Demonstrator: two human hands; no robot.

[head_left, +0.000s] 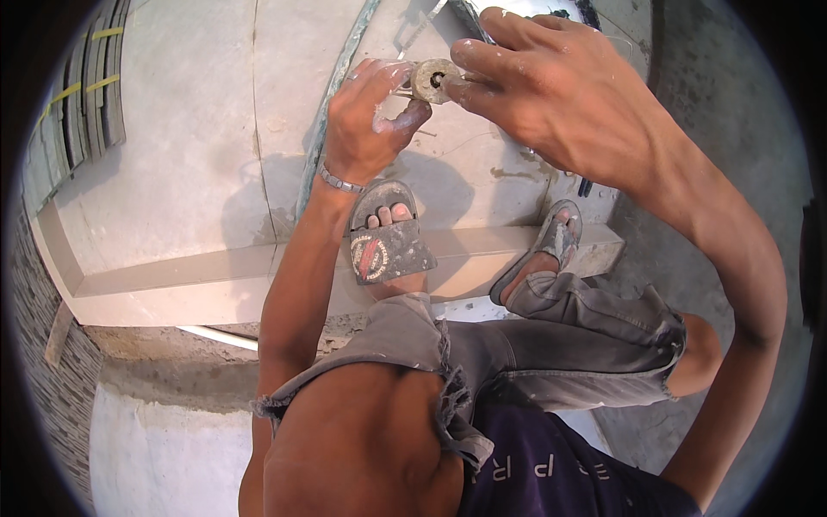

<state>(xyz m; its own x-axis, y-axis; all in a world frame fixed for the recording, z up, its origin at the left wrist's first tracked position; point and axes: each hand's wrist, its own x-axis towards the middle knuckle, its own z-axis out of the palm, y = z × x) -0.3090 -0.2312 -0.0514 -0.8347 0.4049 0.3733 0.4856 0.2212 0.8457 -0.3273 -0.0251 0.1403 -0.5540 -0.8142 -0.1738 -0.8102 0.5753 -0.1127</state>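
Note:
A small round beige piece (430,81) with a dark hole in its middle, much like a spool, sits upright between my hands. My left hand (366,116) grips it from the left, thumb below and fingers above, with whitish dust on the skin. From the right, my right hand (551,90) reaches over with bent fingers, and a fingertip meets the piece at its hole. Whether those fingers pinch something thin is too small to tell. Part of the piece's left edge is hidden by my left fingers.
Pale slabs (189,146) form the surface below, with a dusty greenish strip (336,95) across them. A stack of strapped tiles (95,95) stands at the far left. My sandalled left foot (388,228) is by the raised ledge (198,284). Grey floor (724,86) lies at right.

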